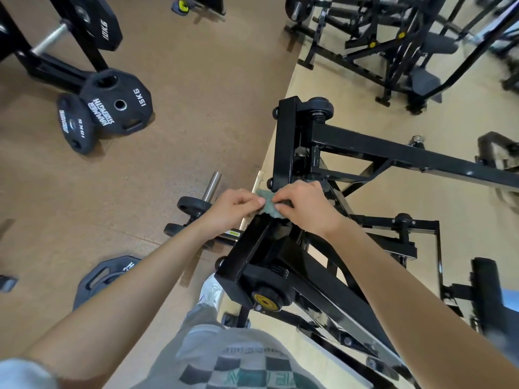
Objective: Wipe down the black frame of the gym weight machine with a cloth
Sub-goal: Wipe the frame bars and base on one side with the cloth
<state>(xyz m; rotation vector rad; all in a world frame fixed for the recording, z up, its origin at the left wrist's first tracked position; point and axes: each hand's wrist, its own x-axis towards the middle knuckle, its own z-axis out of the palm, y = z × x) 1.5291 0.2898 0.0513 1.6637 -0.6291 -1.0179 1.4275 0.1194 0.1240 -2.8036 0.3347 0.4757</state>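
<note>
The weight machine's black frame (283,141) fills the middle and right of the head view, with one box beam rising toward me and long arms running off right. A small green cloth (268,204) sits just above the gap between the two box beams. My left hand (234,207) pinches its left edge with curled fingers. My right hand (304,207) pinches its right edge, thumb and fingertips on the fabric. Both hands hold the cloth together, close to the frame; whether the cloth touches the metal is hidden.
Black weight plates marked 15KG (116,103) and 10KG (73,126) lie on the brown floor at left, another plate (108,276) near my left forearm. A chrome peg (212,185) juts up beside my left hand. More black machines (393,46) stand at the back right.
</note>
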